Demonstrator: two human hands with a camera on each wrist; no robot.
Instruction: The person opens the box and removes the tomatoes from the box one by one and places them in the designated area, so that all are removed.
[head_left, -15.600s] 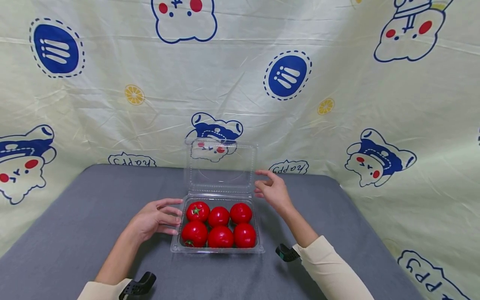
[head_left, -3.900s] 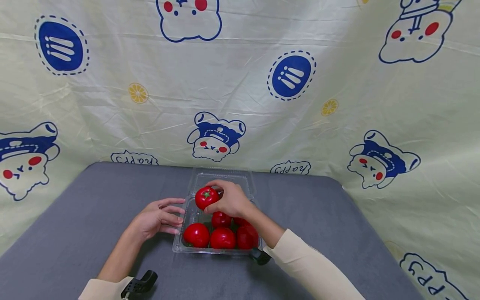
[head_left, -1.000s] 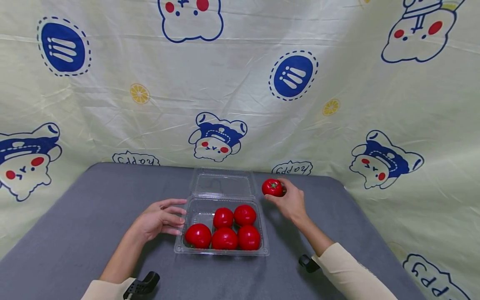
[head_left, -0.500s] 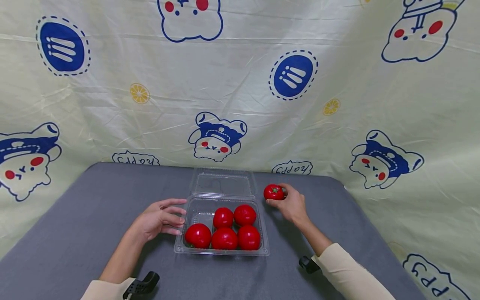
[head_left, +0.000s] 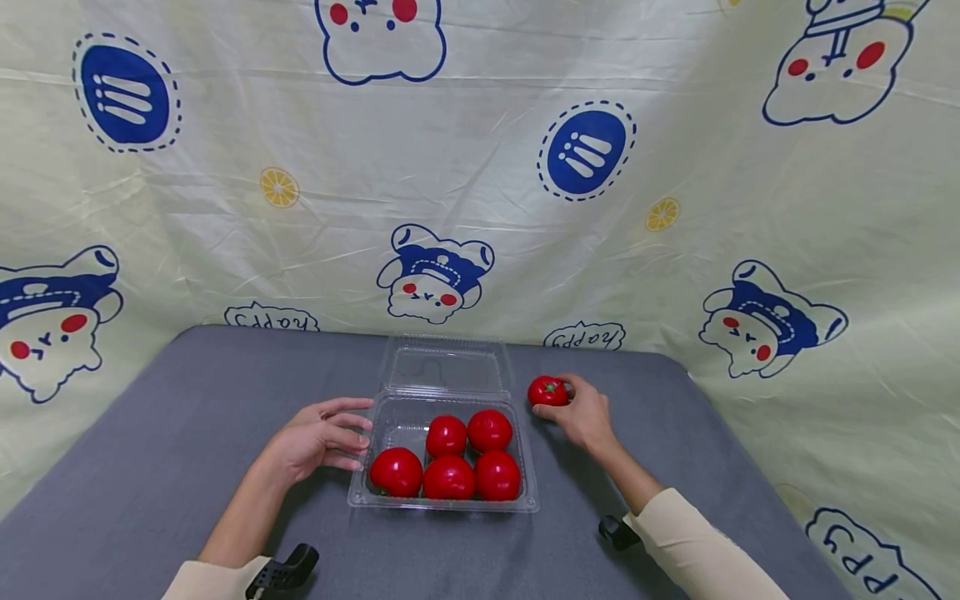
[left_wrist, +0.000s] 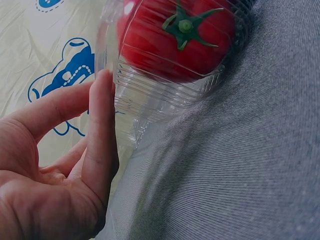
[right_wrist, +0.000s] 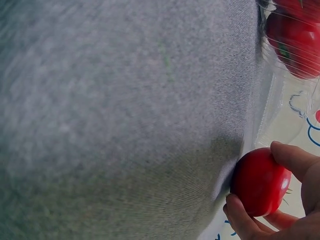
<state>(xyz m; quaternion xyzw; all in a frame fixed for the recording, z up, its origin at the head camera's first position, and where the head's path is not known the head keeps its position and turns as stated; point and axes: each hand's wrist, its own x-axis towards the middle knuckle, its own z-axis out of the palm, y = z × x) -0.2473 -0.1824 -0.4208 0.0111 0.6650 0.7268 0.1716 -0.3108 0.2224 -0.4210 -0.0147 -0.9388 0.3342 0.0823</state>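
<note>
My right hand (head_left: 587,412) holds a red tomato (head_left: 547,391) between thumb and fingers, to the right of a clear plastic clamshell box (head_left: 442,505). In the right wrist view this tomato (right_wrist: 260,181) is right at the grey cloth, its green stem turned away. Several more tomatoes (head_left: 449,477) sit in the box, and its back left spot is bare. With fingers extended, my left hand (head_left: 311,437) rests against the box's left rim. The left wrist view shows those fingers (left_wrist: 102,120) at the clear wall, a tomato (left_wrist: 175,37) behind it.
The box's lid (head_left: 447,367) lies folded back toward the far table edge. Grey cloth covers the table (head_left: 187,417). A patterned curtain (head_left: 480,167) hangs behind and at the sides. Black bands (head_left: 282,572) are on both wrists.
The lid, upright at first, now lies back. My right hand has lifted the back left tomato out, carried it right, and in the last second lowered it. My left hand stays at the rim.
</note>
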